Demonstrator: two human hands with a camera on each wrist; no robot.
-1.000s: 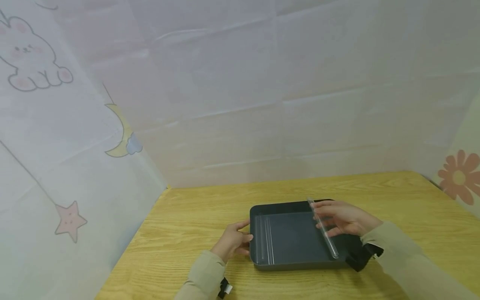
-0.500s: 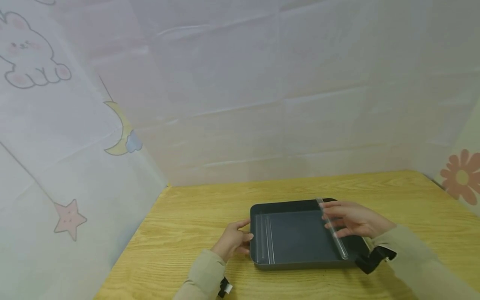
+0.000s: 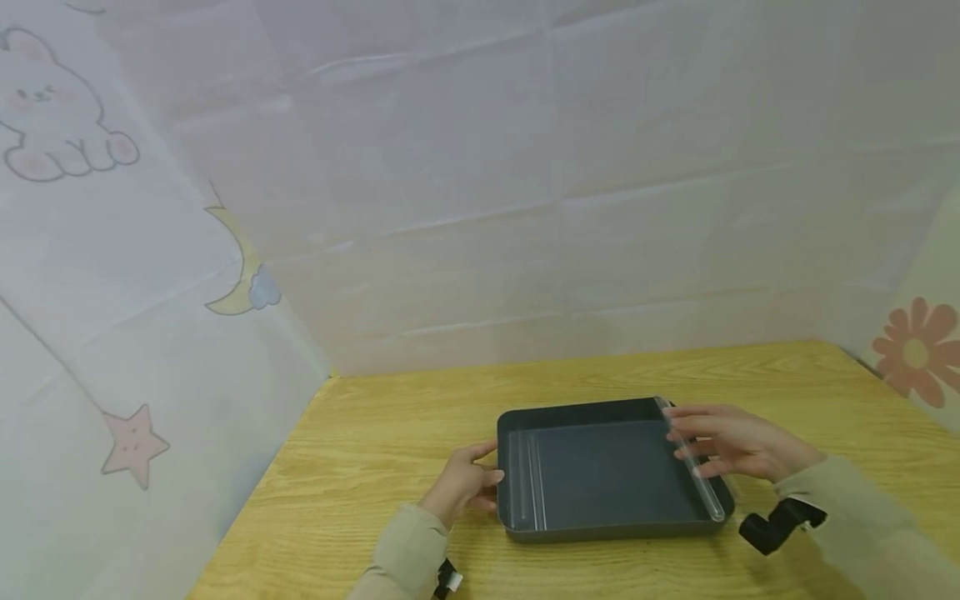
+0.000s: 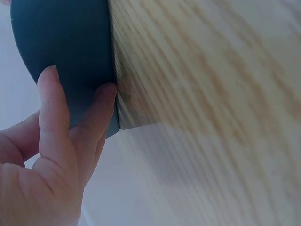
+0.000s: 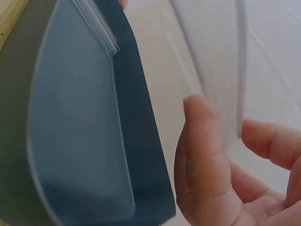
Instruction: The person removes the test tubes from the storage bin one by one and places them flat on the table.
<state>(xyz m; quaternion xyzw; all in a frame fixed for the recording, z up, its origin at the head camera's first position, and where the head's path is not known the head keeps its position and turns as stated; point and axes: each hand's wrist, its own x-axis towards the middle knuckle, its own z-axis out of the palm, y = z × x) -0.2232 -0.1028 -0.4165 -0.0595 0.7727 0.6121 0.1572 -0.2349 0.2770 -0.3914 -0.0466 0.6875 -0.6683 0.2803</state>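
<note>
A dark grey rectangular tray sits on the table. My left hand is at its left end. In the left wrist view, the fingers of that hand lie against the tray's outer wall, extended and only slightly bent. My right hand pinches a clear plastic tube between thumb and fingers, slanted over the tray's right end. Up close, the right wrist view shows this tube raised beside the tray. Along the tray's left inside wall lie clear tubes, with their ends visible in the right wrist view.
The table has a yellow wood-grain top. Behind it and to the left hang pale cloth walls printed with a bear, a moon, a star and a flower. A black strap is round my right wrist.
My right hand has moved rightward with the clear tube, from over the tray's inside to its right end. The left hand stays at the tray's left side, and the tray is about where it was.
</note>
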